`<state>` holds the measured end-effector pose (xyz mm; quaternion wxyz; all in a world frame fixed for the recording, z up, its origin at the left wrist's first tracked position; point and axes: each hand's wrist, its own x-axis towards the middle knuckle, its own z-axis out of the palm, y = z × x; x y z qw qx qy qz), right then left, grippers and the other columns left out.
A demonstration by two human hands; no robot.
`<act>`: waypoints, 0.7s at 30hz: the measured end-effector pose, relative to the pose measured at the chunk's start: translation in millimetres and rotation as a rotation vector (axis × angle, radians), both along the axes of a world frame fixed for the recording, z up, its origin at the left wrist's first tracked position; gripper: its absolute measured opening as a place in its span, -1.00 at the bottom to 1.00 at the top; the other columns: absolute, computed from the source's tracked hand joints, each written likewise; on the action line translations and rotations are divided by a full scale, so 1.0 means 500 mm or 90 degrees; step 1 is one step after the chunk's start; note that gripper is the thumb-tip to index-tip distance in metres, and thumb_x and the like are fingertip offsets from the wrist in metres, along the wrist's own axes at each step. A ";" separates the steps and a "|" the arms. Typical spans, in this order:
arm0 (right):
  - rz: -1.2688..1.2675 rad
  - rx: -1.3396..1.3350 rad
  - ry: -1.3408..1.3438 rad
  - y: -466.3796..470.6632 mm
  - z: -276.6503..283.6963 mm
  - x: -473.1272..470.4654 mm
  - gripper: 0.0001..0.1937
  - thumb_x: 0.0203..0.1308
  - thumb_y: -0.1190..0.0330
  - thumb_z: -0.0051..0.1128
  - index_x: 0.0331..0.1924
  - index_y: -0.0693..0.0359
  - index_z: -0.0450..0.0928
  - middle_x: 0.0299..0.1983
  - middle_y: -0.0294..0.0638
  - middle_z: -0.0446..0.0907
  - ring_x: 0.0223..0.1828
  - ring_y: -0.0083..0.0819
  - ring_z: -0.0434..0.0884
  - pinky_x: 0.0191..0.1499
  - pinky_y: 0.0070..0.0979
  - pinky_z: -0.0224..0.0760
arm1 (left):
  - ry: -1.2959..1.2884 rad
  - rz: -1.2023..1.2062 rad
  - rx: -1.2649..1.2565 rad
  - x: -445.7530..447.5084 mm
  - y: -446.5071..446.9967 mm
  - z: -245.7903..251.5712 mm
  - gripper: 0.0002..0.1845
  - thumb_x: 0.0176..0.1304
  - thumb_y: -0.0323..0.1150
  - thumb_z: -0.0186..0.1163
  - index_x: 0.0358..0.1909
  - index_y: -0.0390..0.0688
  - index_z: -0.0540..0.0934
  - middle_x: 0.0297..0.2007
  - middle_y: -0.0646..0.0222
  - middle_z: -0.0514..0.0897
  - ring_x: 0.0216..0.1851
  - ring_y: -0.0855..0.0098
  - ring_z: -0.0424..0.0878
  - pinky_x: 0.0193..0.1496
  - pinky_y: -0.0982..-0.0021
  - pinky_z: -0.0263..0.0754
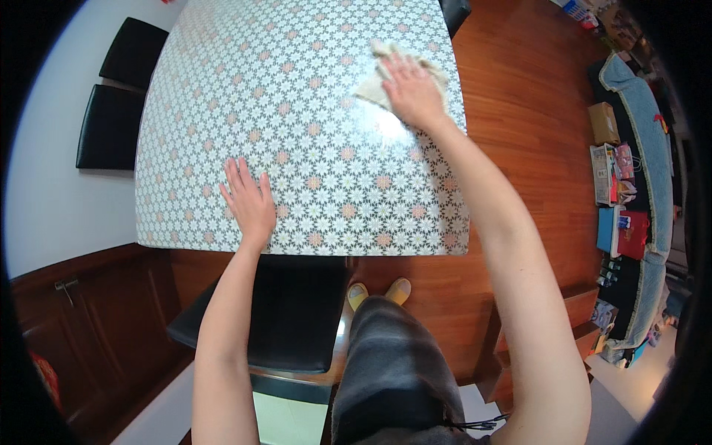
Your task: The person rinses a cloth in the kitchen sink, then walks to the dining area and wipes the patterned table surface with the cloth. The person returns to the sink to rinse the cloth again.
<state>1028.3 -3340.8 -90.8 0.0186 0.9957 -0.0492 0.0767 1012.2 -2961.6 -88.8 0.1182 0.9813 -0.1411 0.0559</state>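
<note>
A table [311, 183] covered with a glossy floral tablecloth spreads out before me. On its right side, my right hand [413, 92] lies over a beige cloth [371, 89], pressing it against the surface. The cloth is crumpled, and part of it is hidden under my palm. My left hand [250, 203] rests on the tablecloth close to the near edge, left of the middle. Its fingers are apart and it holds nothing.
A black chair [300, 311] stands at the near edge, by my left forearm. Two black chair backs [108, 128] line the left side by the wall. To the right, a sofa with a blue cover [639, 111] has a cardboard box [603, 123] and baskets beside it on the wooden floor [517, 128].
</note>
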 end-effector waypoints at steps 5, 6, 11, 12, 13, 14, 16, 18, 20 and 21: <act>-0.061 0.129 -0.082 0.000 -0.009 -0.118 -0.42 0.50 0.12 -0.33 0.52 0.11 0.09 0.56 -0.12 0.04 0.57 -0.11 0.03 0.54 -0.15 -0.11 | -0.009 0.011 0.001 -0.004 0.018 -0.009 -0.36 0.56 -0.06 -0.21 0.50 -0.26 0.11 0.52 0.03 0.04 0.57 0.10 -0.10 0.55 -0.03 -0.39; -0.056 0.136 -0.083 0.018 0.001 -0.157 -0.42 0.49 0.14 -0.30 0.51 0.15 0.11 0.55 -0.08 0.07 0.57 -0.10 0.04 0.53 -0.14 -0.10 | -0.020 0.013 0.011 -0.005 0.021 -0.008 -0.37 0.57 -0.06 -0.22 0.50 -0.26 0.11 0.52 0.03 0.05 0.57 0.10 -0.10 0.55 -0.04 -0.38; -0.040 0.135 0.001 0.118 0.050 -0.380 -0.38 0.44 0.17 -0.19 0.50 0.24 0.11 0.56 0.00 0.01 0.58 -0.05 -0.01 0.52 -0.10 -0.11 | -0.009 0.026 0.030 0.002 0.015 -0.003 -0.37 0.57 -0.06 -0.22 0.49 -0.26 0.12 0.52 0.07 0.05 0.57 0.12 -0.09 0.55 -0.05 -0.36; -0.050 0.158 0.034 0.136 0.058 -0.418 -0.37 0.44 0.15 -0.18 0.50 0.23 0.10 0.56 0.00 -0.02 0.58 -0.03 -0.04 0.51 -0.04 -0.12 | -0.002 0.024 0.024 0.006 0.005 -0.005 -0.37 0.57 -0.06 -0.22 0.49 -0.26 0.12 0.52 0.08 0.05 0.57 0.13 -0.10 0.55 -0.05 -0.36; -0.053 0.190 0.068 0.158 0.058 -0.450 -0.36 0.44 0.14 -0.17 0.51 0.21 0.08 0.57 -0.01 -0.05 0.58 -0.01 -0.07 0.51 0.02 -0.14 | 0.006 0.028 0.028 0.004 0.005 -0.004 -0.37 0.57 -0.07 -0.22 0.49 -0.26 0.11 0.52 0.09 0.05 0.57 0.14 -0.11 0.55 -0.06 -0.36; -0.051 0.194 0.082 0.185 0.059 -0.476 -0.36 0.43 0.13 -0.17 0.52 0.17 0.08 0.57 -0.02 -0.05 0.59 -0.01 -0.07 0.50 0.06 -0.14 | 0.005 0.027 0.026 0.003 0.007 -0.009 -0.37 0.56 -0.08 -0.21 0.50 -0.26 0.11 0.53 0.10 0.05 0.58 0.15 -0.12 0.55 -0.05 -0.36; -0.040 0.206 0.098 0.214 0.064 -0.488 -0.36 0.43 0.11 -0.16 0.53 0.09 0.07 0.57 -0.04 -0.05 0.59 0.00 -0.08 0.48 0.14 -0.14 | -0.008 0.028 0.024 0.005 0.014 -0.011 -0.38 0.56 -0.08 -0.20 0.50 -0.24 0.12 0.52 0.10 0.05 0.57 0.15 -0.10 0.55 -0.04 -0.37; 0.019 0.227 0.097 0.195 0.067 -0.481 -0.37 0.43 0.08 -0.14 0.53 -0.01 0.10 0.57 -0.07 -0.02 0.58 0.00 -0.07 0.47 0.19 -0.13 | -0.011 0.025 0.024 0.002 0.012 -0.013 -0.38 0.56 -0.09 -0.20 0.50 -0.23 0.11 0.53 0.10 0.04 0.57 0.15 -0.09 0.55 -0.03 -0.38; 0.078 0.226 0.093 0.173 0.075 -0.463 -0.39 0.40 0.02 -0.08 0.51 -0.16 0.17 0.56 -0.13 0.04 0.58 -0.02 -0.04 0.46 0.20 -0.10 | -0.005 0.026 0.029 0.008 0.006 -0.012 -0.38 0.56 -0.10 -0.20 0.51 -0.23 0.10 0.53 0.11 0.04 0.57 0.15 -0.10 0.56 -0.03 -0.38; 0.116 0.230 0.097 0.160 0.079 -0.444 -0.39 0.39 0.01 -0.06 0.50 -0.17 0.19 0.56 -0.14 0.05 0.58 -0.02 -0.03 0.46 0.19 -0.10 | -0.001 0.031 0.036 0.006 0.008 -0.008 -0.38 0.56 -0.10 -0.20 0.51 -0.23 0.09 0.53 0.11 0.03 0.57 0.15 -0.10 0.56 -0.03 -0.39</act>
